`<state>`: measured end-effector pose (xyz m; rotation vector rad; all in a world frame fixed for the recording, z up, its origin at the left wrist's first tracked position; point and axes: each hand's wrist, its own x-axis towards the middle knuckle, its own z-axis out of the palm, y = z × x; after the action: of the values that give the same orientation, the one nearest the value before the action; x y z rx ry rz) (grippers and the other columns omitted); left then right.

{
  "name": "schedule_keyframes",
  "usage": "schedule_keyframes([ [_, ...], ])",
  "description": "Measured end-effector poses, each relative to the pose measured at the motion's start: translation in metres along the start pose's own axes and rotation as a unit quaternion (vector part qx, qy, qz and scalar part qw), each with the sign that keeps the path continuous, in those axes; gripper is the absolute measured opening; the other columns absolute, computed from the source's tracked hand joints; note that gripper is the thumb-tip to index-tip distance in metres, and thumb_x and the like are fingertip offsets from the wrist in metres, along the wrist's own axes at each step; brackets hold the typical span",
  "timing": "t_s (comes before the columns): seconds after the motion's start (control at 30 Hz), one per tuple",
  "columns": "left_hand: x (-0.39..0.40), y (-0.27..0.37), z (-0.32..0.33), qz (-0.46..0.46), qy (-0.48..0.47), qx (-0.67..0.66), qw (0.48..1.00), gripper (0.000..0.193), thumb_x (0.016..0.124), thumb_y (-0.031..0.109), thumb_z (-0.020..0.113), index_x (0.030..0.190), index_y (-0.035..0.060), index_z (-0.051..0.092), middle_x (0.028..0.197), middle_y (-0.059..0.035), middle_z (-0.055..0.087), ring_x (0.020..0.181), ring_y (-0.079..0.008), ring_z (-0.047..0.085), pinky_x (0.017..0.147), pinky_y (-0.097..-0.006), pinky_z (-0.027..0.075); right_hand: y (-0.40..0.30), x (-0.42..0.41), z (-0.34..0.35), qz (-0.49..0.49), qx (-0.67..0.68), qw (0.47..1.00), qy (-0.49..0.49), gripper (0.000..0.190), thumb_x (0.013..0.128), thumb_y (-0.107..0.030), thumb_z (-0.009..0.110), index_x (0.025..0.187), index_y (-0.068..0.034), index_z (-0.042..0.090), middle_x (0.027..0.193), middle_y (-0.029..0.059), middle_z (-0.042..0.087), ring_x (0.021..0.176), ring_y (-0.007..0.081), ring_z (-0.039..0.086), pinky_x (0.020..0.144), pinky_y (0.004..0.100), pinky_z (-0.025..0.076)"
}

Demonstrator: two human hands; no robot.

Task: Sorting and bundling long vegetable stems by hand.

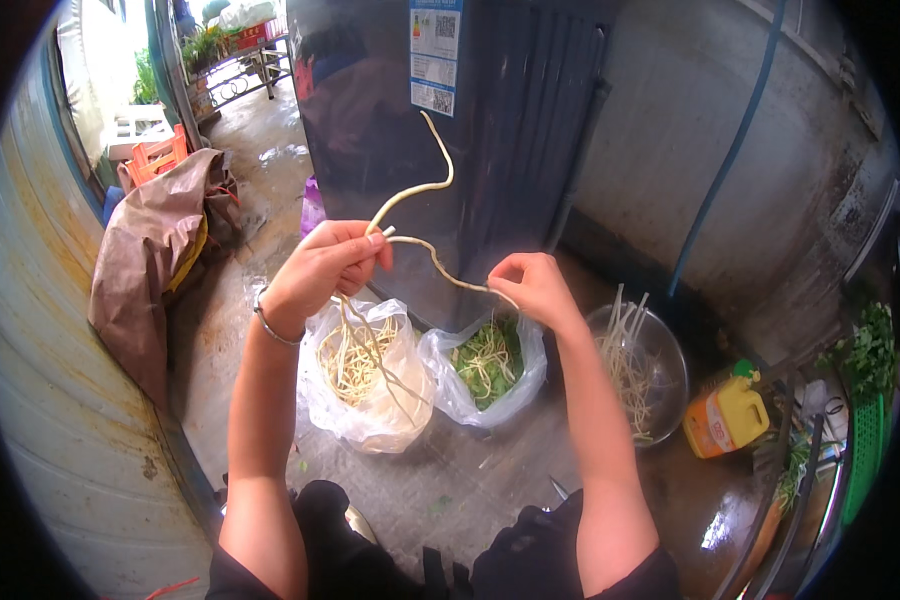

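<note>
My left hand (337,259) is closed on several long pale root-like strands (412,187); one curls upward, others hang below the fist. Another thin strand (439,262) runs from it to my right hand (529,285), whose thumb and forefinger pinch it near its far end. Below my left hand stands a clear plastic bag (397,427) holding many pale strands (352,364). Beside it, a second plastic bag (442,360) holds green leaves (491,360) with strands on top. Past my right forearm, a metal bowl (679,382) holds more strands, partly behind the arm.
A dark cabinet-like appliance (390,127) with a printed label stands ahead. On the right are a yellow plastic jug (727,416), a green basket (862,450) and leafy greens (874,349). A brown cover (139,262) lies by an orange stool (157,157) at left.
</note>
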<state>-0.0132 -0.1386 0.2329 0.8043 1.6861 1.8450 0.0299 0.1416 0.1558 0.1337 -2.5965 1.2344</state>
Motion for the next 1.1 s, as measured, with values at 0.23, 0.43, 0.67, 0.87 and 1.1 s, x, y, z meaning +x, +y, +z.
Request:
schedule_keyframes([
  [0.23, -0.004, 0.005, -0.004, 0.02, 0.013, -0.001, 1.0, 0.026, 0.094, 0.019, 0.046, 0.078, 0.0007, 0.055, 0.053, 0.0098, 0.031, 0.045, -0.0001, 0.022, 0.041, -0.018, 0.017, 0.005, 0.001, -0.007, -0.019, 0.058, 0.998, -0.033, 0.023, 0.081, -0.01, 0.048, 0.089, 0.002, 0.066, 0.084, 0.0094, 0.065, 0.078, 0.0157, 0.061, 0.075, 0.0289, 0.048],
  [0.43, -0.004, 0.006, -0.005, 0.024, 0.013, -0.007, 1.0, 0.026, 0.094, 0.019, 0.045, 0.078, 0.0005, 0.055, 0.054, 0.0096, 0.03, 0.046, 0.0, 0.022, 0.041, -0.018, 0.017, -0.015, -0.007, -0.014, -0.006, 0.142, 0.985, -0.1, 0.028, 0.09, -0.02, 0.048, 0.096, 0.002, 0.063, 0.084, 0.0057, 0.063, 0.078, 0.0119, 0.058, 0.074, 0.027, 0.047],
  [0.67, -0.007, 0.006, -0.004, 0.024, -0.002, 0.009, 1.0, 0.026, 0.093, 0.019, 0.046, 0.078, 0.0003, 0.054, 0.054, 0.0095, 0.032, 0.045, -0.0001, 0.022, 0.041, -0.0181, 0.016, -0.021, -0.006, -0.012, -0.104, 0.138, 0.984, -0.046, 0.025, 0.089, -0.02, 0.052, 0.089, 0.003, 0.063, 0.081, 0.0072, 0.061, 0.073, 0.0127, 0.057, 0.072, 0.0261, 0.045],
  [0.87, -0.007, 0.004, -0.003, 0.015, -0.043, 0.032, 0.998, 0.027, 0.093, 0.019, 0.046, 0.076, 0.0, 0.054, 0.054, 0.0091, 0.033, 0.045, -0.0001, 0.024, 0.041, -0.0181, 0.017, -0.016, 0.0, -0.01, -0.195, 0.032, 0.964, 0.177, 0.011, 0.084, -0.009, 0.056, 0.086, 0.001, 0.059, 0.08, 0.0067, 0.059, 0.067, 0.0132, 0.056, 0.063, 0.0252, 0.045],
  [1.1, -0.009, 0.004, -0.004, 0.011, -0.085, 0.01, 0.996, 0.027, 0.092, 0.018, 0.048, 0.074, -0.001, 0.053, 0.054, 0.0088, 0.033, 0.045, 0.0005, 0.024, 0.041, -0.0187, 0.015, -0.035, -0.01, -0.008, -0.154, 0.056, 0.94, 0.301, 0.013, 0.08, -0.003, 0.058, 0.091, -0.003, 0.051, 0.077, 0.0035, 0.056, 0.068, 0.0077, 0.055, 0.061, 0.0215, 0.045],
])
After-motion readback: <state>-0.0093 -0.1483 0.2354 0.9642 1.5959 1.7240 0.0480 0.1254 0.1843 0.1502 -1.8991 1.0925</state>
